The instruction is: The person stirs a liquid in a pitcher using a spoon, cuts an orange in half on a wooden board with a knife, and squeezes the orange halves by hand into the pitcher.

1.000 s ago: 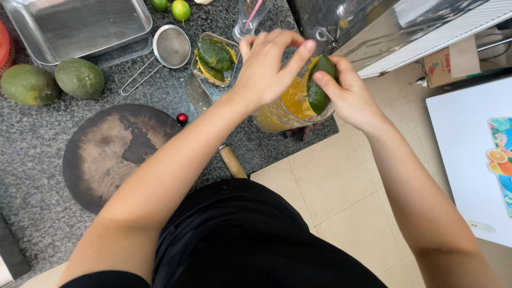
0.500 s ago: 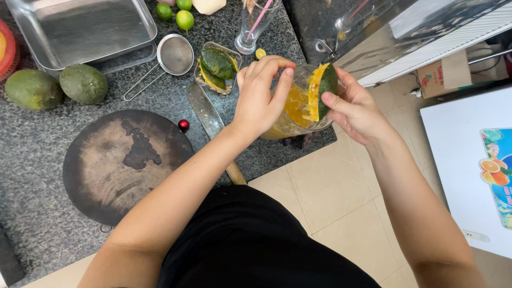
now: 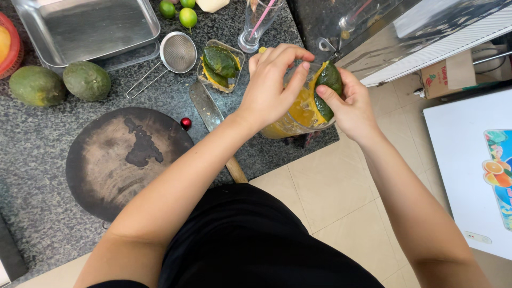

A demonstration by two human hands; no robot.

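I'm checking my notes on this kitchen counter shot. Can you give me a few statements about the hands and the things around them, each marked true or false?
1. The right hand holds a green-skinned piece of fruit over a clear container. True.
2. The clear container holds yellow-orange pulp. True.
3. The knife is in the left hand. False: it lies on the counter, untouched.
4. The round cutting board has fruit on it. False: the two whole green fruits lie beside it on the counter.
5. The strainer lies beside the metal tray. True.
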